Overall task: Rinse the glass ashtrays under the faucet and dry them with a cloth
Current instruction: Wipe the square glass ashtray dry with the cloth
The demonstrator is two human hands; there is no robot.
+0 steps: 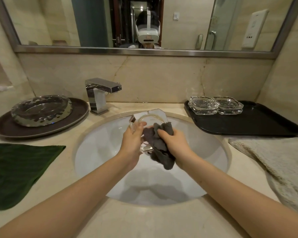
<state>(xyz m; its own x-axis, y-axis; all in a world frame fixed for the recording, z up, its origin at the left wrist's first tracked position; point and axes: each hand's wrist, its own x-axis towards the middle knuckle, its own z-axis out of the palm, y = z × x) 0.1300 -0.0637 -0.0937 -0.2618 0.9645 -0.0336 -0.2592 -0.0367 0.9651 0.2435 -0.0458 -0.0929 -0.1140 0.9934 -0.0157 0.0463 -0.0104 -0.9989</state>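
Glass ashtray dried over a bathroom sink

Clear, square-cut glass ashtray (149, 120) is held tilted on edge above the white oval sink basin (96, 152), its hollow facing the right hand. The left hand (133, 143) grips its left rim, while the right hand (175, 145) clutches a crumpled dark grey cloth (157, 145) pressed against the glass; wiping would likely run from the right side into the dish. Far right, two more clear glass ashtrays (215, 105) sit side by side on a black rectangular tray (258, 122). A chrome square faucet (101, 93) stands far left of the basin, not running as far as can be seen.
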